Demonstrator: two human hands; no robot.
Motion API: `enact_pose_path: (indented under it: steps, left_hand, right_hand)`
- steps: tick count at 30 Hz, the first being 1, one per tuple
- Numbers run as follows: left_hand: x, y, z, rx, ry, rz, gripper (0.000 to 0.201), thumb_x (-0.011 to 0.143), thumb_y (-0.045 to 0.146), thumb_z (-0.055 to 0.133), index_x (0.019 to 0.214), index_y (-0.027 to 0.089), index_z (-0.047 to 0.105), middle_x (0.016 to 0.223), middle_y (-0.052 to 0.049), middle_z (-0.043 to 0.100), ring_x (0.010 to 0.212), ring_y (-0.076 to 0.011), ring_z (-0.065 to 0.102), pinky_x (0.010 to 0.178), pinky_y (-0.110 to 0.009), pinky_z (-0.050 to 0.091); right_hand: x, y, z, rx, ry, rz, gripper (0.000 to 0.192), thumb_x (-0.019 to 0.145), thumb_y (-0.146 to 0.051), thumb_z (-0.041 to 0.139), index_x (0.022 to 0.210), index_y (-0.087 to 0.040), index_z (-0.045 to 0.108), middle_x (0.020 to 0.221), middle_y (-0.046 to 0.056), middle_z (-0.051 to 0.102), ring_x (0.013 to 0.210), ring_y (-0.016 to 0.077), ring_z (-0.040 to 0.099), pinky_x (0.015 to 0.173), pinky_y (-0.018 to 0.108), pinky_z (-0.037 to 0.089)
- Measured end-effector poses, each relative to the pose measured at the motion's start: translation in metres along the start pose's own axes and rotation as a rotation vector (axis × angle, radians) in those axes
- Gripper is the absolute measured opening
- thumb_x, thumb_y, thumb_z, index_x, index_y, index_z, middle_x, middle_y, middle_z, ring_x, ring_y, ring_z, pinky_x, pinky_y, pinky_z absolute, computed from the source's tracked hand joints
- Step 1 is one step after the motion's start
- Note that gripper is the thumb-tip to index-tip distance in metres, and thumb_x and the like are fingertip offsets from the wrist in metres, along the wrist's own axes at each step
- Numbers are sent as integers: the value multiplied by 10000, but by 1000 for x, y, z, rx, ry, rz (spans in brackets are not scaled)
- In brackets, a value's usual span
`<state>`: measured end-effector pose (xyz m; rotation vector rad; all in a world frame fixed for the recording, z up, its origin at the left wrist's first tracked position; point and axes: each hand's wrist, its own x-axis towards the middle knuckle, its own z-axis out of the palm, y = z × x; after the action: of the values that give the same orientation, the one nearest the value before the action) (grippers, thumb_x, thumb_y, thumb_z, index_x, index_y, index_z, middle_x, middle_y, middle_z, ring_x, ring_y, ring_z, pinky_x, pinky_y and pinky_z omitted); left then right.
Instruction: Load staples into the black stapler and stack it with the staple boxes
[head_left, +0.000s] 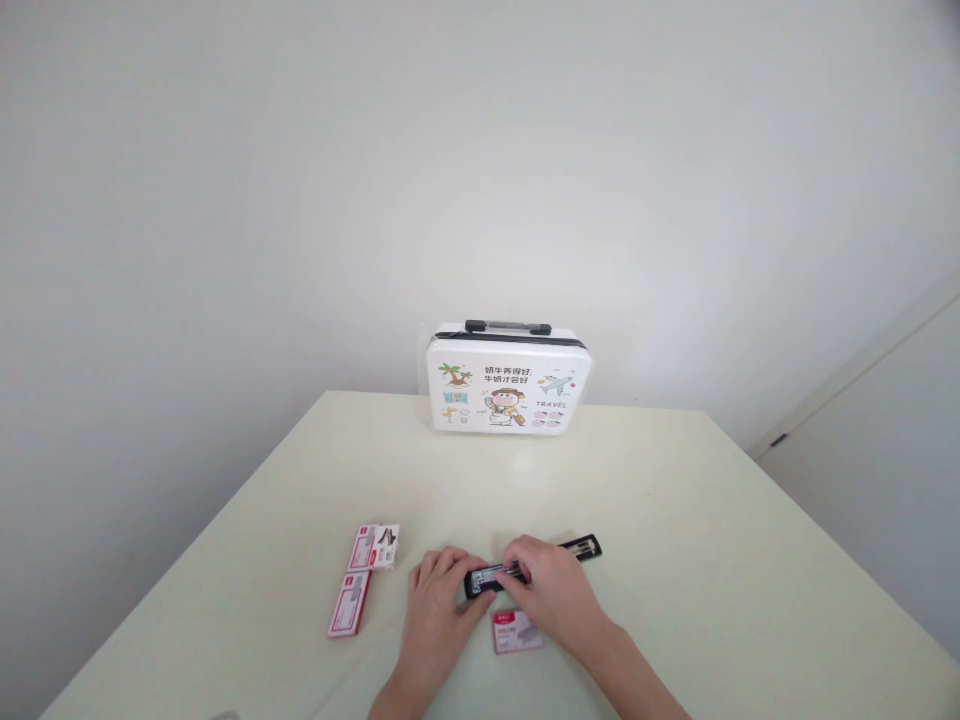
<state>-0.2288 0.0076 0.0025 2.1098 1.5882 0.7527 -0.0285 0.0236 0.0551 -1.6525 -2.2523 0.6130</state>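
A black stapler [480,577] lies opened out flat near the front of the table, its metal staple channel facing up. Thumb and fingers of my left hand [442,605] grip its left end from both sides. My right hand [553,590] is closed over the middle, thumb and fingertips pressed at the channel; whether a strip of staples is between them is hidden. The stapler's right end [583,547] sticks out beyond my right hand. Just below, a small red-and-white staple box [517,632] rests on the table, partly covered by my right hand.
To the left lie two more red-and-white boxes, a nearer one [348,604] and a farther one [362,547]. A small white packet with a dark picture [386,547] overlaps the farther box. A white printed case [510,385] with a black handle stands at the table's back edge, by the wall.
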Motion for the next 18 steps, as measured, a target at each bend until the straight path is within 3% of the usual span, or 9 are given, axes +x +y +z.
enact_pose_path:
  steps: [3, 7, 9, 11, 12, 15, 18]
  left_hand:
    - [0, 0, 0, -2, 0, 3, 237, 878, 393, 737, 1108, 341, 711, 1107, -13, 677, 1072, -266, 562, 921, -422, 388]
    - [0, -1, 1, -2, 2, 3, 233, 878, 377, 735, 1109, 348, 712, 1113, -13, 678, 1085, -270, 560, 923, -417, 392]
    - [0, -1, 0, -2, -1, 1, 241, 877, 371, 736, 1117, 353, 712, 1125, -12, 678, 1093, -272, 559, 934, -422, 389]
    - [0, -1, 0, -6, -9, 0, 248, 880, 362, 733, 1126, 361, 710, 1136, -8, 677, 1093, -269, 559, 942, -424, 386]
    - [0, 0, -1, -8, -15, 0, 249, 880, 358, 732, 1128, 367, 708, 1140, -4, 678, 1091, -267, 558, 943, -424, 385]
    - [1, 1, -3, -17, -36, 3, 254, 878, 349, 734, 1127, 387, 704, 1152, 11, 680, 1096, -264, 553, 942, -424, 378]
    - [2, 2, -4, -24, -50, 7, 256, 879, 342, 734, 1128, 392, 702, 1161, 16, 683, 1103, -261, 550, 946, -424, 370]
  right_hand:
    - [-2, -6, 3, 29, -4, 21, 130, 910, -337, 652, 888, -241, 737, 884, 2, 712, 801, 162, 635, 720, 248, 391]
    - [-17, -2, 8, 175, -12, 26, 200, 924, -350, 625, 1064, -274, 746, 823, -18, 698, 742, 148, 613, 704, 240, 412]
    - [-31, 15, 11, 322, -3, 99, 251, 936, -422, 597, 948, -224, 750, 702, -20, 644, 660, 148, 560, 637, 249, 395]
    - [-45, 39, 12, 398, -1, 187, 436, 944, -537, 549, 726, -188, 693, 616, -13, 575, 610, 148, 507, 580, 261, 356]
    - [-51, 51, 12, 452, 6, 250, 473, 923, -599, 555, 725, -189, 681, 603, -18, 550, 593, 146, 484, 560, 263, 340]
    - [-61, 73, 7, 703, 35, 377, 558, 909, -712, 498, 1040, -201, 678, 675, -40, 527, 518, 115, 388, 495, 255, 277]
    - [-54, 68, -8, 869, 47, 311, 566, 925, -700, 495, 1193, -219, 626, 809, -29, 563, 545, 99, 370, 509, 244, 280]
